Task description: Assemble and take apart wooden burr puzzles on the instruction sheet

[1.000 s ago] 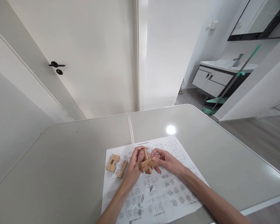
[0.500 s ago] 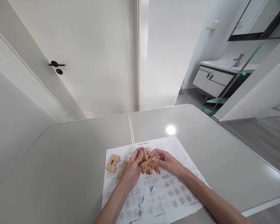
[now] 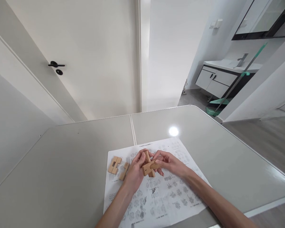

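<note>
Between my hands, above the printed sheet (image 3: 161,202), is a cross-shaped cluster of wooden puzzle pieces (image 3: 147,168). My left hand (image 3: 136,167) is closed on the upright part of it, thumb on the near side. My right hand (image 3: 168,162) pinches the right end of the crosswise part between thumb and fingers. Some of the fingers are hidden behind the wood. Left of my left hand, a notched wooden piece (image 3: 124,172) lies on the sheet. Farther left sit more notched wooden pieces (image 3: 112,169), lying against each other.
The sheet, covered with small diagrams, lies on a grey table (image 3: 61,177) with a seam across its top. Behind the table is a white door (image 3: 104,57) with a black handle. To the right, a sink cabinet (image 3: 216,79) and a green dustpan (image 3: 212,111) stand beyond the table.
Both hands keep their grip on the wooden cluster, which has shifted very slightly. The whole view has moved a little; the loose pieces stay in place on the sheet.
</note>
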Action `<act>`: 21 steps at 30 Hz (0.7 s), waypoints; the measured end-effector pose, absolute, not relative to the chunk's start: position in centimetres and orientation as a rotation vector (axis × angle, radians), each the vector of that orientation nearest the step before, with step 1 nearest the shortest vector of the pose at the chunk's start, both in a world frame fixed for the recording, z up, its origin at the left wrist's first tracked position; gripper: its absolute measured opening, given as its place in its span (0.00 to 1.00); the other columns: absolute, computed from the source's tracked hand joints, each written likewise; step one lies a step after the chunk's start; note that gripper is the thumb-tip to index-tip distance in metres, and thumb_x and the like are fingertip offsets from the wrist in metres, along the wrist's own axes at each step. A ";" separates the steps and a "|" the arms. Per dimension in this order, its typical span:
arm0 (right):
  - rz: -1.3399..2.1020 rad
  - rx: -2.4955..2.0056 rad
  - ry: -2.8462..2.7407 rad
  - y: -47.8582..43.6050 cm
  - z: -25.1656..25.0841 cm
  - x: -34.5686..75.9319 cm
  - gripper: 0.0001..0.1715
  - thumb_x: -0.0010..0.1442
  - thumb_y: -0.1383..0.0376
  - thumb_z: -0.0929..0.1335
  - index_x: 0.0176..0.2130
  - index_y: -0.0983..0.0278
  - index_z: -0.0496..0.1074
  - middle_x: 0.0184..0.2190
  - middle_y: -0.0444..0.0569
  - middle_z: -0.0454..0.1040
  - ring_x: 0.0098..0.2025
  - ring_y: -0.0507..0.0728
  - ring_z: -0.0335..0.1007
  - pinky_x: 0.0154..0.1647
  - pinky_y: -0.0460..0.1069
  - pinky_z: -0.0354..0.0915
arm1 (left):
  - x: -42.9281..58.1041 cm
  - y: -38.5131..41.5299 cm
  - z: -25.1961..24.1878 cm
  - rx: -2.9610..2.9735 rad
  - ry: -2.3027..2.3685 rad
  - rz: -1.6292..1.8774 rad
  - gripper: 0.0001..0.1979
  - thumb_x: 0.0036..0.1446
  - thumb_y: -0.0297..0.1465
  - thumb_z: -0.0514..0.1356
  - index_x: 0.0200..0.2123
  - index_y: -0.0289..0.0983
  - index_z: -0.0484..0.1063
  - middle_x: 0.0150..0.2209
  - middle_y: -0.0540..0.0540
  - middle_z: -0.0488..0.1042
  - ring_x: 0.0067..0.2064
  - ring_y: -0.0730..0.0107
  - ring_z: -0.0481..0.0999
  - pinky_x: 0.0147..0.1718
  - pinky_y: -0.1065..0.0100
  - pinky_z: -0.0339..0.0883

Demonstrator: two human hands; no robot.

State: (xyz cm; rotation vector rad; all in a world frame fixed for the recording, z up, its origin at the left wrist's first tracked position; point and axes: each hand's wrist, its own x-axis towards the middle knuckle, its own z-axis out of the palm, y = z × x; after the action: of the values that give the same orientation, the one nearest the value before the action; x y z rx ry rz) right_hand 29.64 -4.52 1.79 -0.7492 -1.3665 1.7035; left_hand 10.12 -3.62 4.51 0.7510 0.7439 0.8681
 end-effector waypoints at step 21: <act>1.751 -0.782 -1.022 -4.8 0.9 28.2 0.15 0.61 0.57 0.76 0.44 0.63 0.77 0.26 0.43 0.72 0.23 0.50 0.64 0.25 0.47 0.65 | 10.5 -4.2 4.5 1.089 0.848 0.911 0.23 0.66 0.52 0.57 0.55 0.43 0.71 0.38 0.47 0.78 0.34 0.66 0.77 0.32 0.68 0.70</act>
State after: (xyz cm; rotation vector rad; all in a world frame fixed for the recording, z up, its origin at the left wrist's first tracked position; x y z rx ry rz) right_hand 28.23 -4.83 0.86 -0.7823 -1.0221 1.7505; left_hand 10.49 -4.21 4.54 1.0892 0.8477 0.9108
